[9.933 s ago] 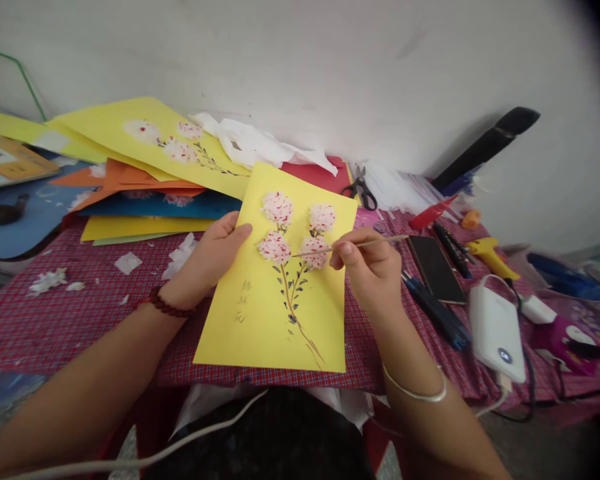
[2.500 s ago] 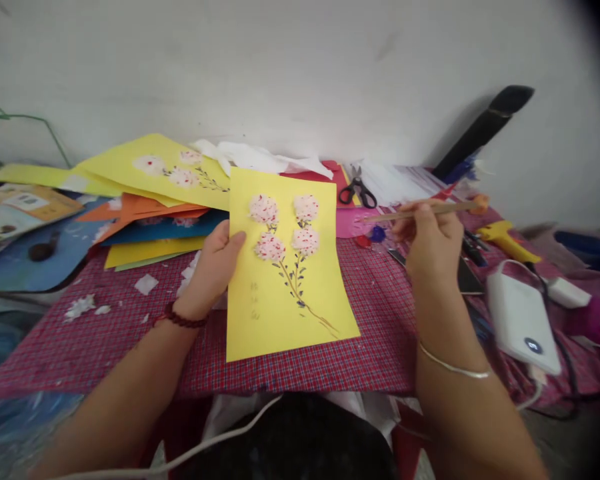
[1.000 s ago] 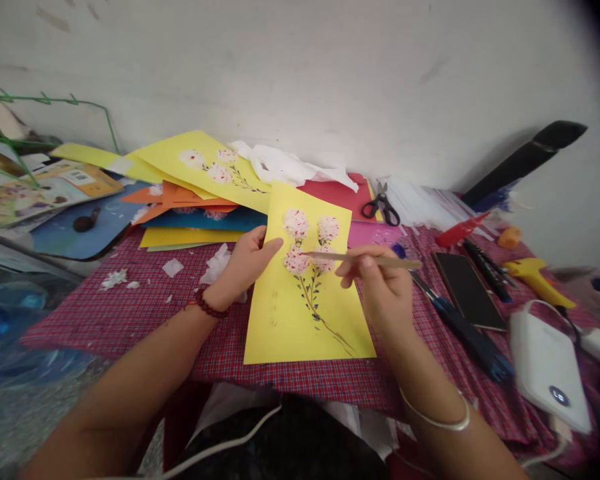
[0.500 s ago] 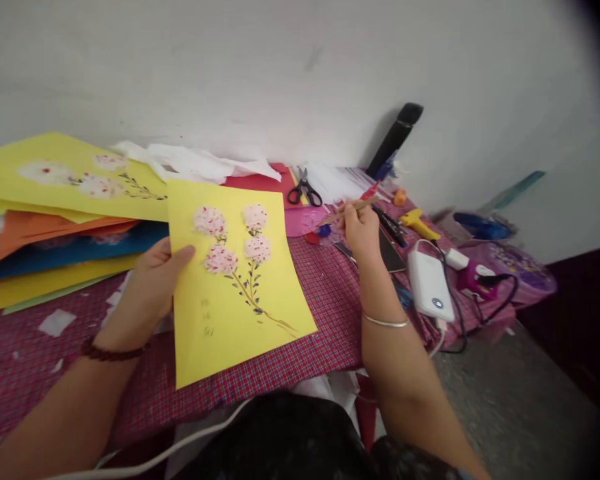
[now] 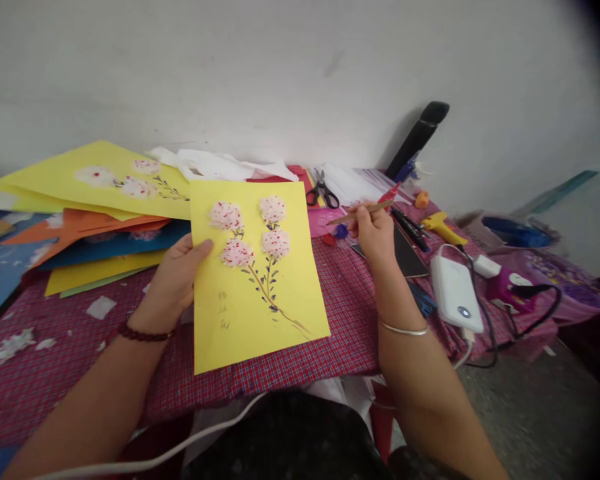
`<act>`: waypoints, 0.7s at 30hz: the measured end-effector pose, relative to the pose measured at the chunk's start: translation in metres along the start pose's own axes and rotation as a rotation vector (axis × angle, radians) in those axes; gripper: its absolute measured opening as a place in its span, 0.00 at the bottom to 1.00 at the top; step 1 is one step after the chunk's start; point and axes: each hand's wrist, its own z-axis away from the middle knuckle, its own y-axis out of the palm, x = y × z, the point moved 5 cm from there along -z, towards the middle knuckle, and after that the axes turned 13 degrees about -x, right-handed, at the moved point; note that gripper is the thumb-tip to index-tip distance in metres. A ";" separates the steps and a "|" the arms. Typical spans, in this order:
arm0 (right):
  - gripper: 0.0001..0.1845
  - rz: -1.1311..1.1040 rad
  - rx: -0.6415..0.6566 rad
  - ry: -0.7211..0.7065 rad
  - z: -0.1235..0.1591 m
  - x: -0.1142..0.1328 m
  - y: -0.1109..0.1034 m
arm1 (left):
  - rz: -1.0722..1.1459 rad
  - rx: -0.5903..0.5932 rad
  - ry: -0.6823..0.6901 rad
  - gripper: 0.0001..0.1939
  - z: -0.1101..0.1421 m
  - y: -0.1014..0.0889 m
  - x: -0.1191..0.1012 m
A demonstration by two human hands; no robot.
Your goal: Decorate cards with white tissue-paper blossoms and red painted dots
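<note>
Head view: the yellow card (image 5: 300,300) stands portrait, its long axis running away from the body, tilted up above the checked tablecloth (image 5: 340,313); its twig points down toward the near right corner. A pale wall (image 5: 260,80) rises behind. The left hand (image 5: 177,277) pinches the card's left edge; the right hand (image 5: 375,233), palm down, grips a thin stick (image 5: 380,207) angled left over the pink sheet (image 5: 316,222).
</note>
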 end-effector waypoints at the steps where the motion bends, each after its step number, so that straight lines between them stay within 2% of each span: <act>1: 0.17 -0.039 -0.017 -0.018 0.001 0.004 0.000 | 0.014 0.004 -0.002 0.15 -0.001 0.000 0.001; 5: 0.16 -0.258 -0.154 -0.030 0.009 0.026 -0.002 | 0.086 0.021 -0.009 0.17 -0.003 -0.001 0.002; 7: 0.15 -0.367 -0.168 0.015 0.019 0.039 0.001 | 0.117 0.031 -0.036 0.18 -0.002 0.000 0.003; 10: 0.13 -0.467 -0.046 0.079 0.041 0.060 0.012 | 0.128 0.060 -0.052 0.17 0.000 0.002 0.004; 14: 0.10 -0.439 0.157 -0.012 0.072 0.085 0.023 | 0.122 0.088 0.014 0.16 0.006 0.005 0.001; 17: 0.09 -0.361 0.236 -0.091 0.082 0.090 0.027 | 0.102 0.090 0.036 0.17 0.011 0.006 -0.002; 21: 0.09 -0.337 0.279 -0.123 0.085 0.087 0.029 | 0.053 0.073 0.038 0.19 0.017 0.006 -0.005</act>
